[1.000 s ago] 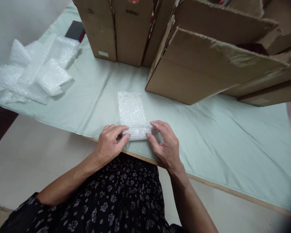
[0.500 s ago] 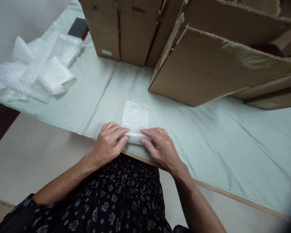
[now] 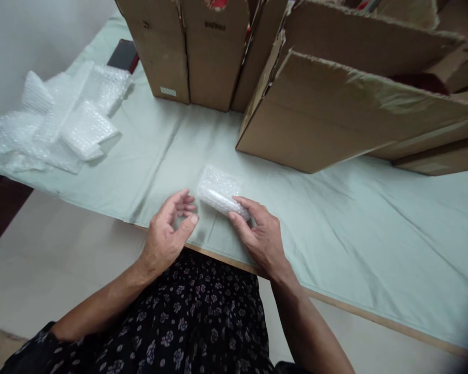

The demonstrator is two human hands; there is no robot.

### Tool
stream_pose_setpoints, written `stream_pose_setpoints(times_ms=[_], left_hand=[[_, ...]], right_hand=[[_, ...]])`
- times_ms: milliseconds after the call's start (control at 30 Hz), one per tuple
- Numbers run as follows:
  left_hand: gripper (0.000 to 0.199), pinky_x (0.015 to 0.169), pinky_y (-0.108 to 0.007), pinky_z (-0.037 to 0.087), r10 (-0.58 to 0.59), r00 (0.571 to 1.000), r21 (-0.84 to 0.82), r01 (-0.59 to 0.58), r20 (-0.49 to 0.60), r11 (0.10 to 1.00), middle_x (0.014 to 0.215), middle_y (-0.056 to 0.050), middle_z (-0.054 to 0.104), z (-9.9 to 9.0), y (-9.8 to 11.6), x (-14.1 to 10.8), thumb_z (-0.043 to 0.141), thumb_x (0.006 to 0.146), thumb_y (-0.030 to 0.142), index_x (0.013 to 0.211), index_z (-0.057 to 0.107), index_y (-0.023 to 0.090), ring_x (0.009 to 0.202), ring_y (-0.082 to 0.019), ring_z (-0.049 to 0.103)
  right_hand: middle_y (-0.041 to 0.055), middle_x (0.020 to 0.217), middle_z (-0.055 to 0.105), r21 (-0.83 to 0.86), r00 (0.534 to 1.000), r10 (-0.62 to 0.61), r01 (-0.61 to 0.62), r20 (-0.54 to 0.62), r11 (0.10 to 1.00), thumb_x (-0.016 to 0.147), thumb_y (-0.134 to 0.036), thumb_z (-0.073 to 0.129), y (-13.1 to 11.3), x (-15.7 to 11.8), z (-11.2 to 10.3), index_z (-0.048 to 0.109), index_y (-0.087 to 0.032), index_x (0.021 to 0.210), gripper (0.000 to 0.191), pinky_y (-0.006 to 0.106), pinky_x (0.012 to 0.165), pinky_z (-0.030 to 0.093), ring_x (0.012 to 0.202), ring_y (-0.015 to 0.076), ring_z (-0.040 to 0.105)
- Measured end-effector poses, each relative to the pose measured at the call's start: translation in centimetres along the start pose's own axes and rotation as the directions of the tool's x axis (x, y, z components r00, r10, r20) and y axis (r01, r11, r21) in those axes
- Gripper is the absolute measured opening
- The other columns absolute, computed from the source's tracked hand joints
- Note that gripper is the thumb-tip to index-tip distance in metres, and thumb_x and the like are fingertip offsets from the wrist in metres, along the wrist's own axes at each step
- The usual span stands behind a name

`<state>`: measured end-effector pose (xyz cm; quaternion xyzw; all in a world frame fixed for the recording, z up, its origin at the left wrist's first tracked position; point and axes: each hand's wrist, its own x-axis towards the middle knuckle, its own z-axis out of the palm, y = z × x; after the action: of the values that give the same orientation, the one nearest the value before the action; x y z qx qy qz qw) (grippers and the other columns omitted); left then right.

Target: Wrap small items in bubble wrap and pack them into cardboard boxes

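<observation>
A small piece of clear bubble wrap [image 3: 219,188], partly rolled along its near side, lies at a slant near the table's front edge. My right hand [image 3: 259,228] pinches the right end of the roll between thumb and fingers. To the left of the wrap is my left hand [image 3: 171,228], apart from it, with its fingers curved and parted from the thumb and nothing between them. Whether anything is inside the roll cannot be seen.
Several bubble wrap pieces [image 3: 58,117] are heaped at the table's left. A dark flat object [image 3: 122,54] lies behind them. Tall cardboard boxes [image 3: 214,62] and a large open carton [image 3: 315,114] stand along the back. Pale green cloth [image 3: 335,223] covers the table.
My left hand has let go of the bubble wrap and moved left. The wrap has been rolled further and tilted, its right end nearer me, still in my right hand.
</observation>
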<state>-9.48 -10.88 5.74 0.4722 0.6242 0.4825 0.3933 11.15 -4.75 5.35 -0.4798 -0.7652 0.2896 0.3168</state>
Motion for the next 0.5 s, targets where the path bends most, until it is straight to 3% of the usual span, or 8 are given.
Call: stream_pose_setpoints(times_ms=[67,133,233,400,500], left_hand=[[0.053,0.102,-0.041,0.057,-0.093,0.987,-0.213,0.121,0.134,0.970,0.135,-0.016,0.067,0.7,0.2,-0.6,0.069,0.093,0.034,0.140,0.055,0.016,0.119,-0.025,0.069],[0.049,0.106,-0.043,0.055,-0.116,0.964,-0.360,0.199,0.238,0.911,0.134,-0.015,0.068,1.5,0.4,-0.6,0.071,0.091,0.036,0.134,0.059,0.016,0.123,-0.027,0.067],[0.048,0.105,-0.042,0.055,-0.140,0.944,-0.496,0.279,0.299,0.822,0.125,-0.013,0.073,2.6,0.7,-0.1,0.075,0.087,0.040,0.127,0.061,0.016,0.118,-0.027,0.069],[0.045,0.095,-0.041,0.058,-0.227,0.911,-0.549,0.392,0.345,0.738,0.109,-0.010,0.077,3.1,1.1,0.3,0.077,0.083,0.045,0.116,0.064,0.017,0.106,-0.026,0.073],[0.045,0.091,-0.040,0.058,-0.246,0.906,-0.540,0.406,0.344,0.738,0.106,-0.009,0.077,2.9,1.0,0.3,0.080,0.080,0.045,0.112,0.066,0.017,0.102,-0.026,0.073]], right_hand=[[0.0042,0.107,0.080,0.136,0.994,0.099,-0.104,0.043,0.985,0.098,-0.038,0.063,-0.7,-0.4,-0.2,0.072,-0.025,0.117,0.025,0.035,0.082,0.058,0.092,0.0217,0.073],[0.0030,0.101,0.080,0.215,0.986,0.125,-0.146,0.109,0.966,0.099,-0.039,0.061,-1.4,-0.9,-0.3,0.072,-0.024,0.115,0.025,0.032,0.076,0.058,0.086,0.0197,0.073],[0.0026,0.093,0.079,0.143,0.989,0.070,-0.089,0.133,0.986,0.102,-0.041,0.057,-2.0,-1.6,-0.2,0.073,-0.023,0.108,0.025,0.032,0.074,0.055,0.079,0.0185,0.070],[0.0041,0.082,0.075,-0.105,0.999,-0.047,0.046,-0.013,0.993,0.102,-0.045,0.057,-2.1,-2.3,-1.1,0.070,-0.021,0.092,0.029,0.036,0.073,0.049,0.071,0.0181,0.066],[0.0086,0.101,0.074,-0.005,0.989,0.007,-0.008,-0.149,1.000,0.099,-0.055,0.058,-1.5,-2.2,-2.3,0.069,-0.021,0.106,0.037,0.038,0.077,0.052,0.082,0.0208,0.067]])
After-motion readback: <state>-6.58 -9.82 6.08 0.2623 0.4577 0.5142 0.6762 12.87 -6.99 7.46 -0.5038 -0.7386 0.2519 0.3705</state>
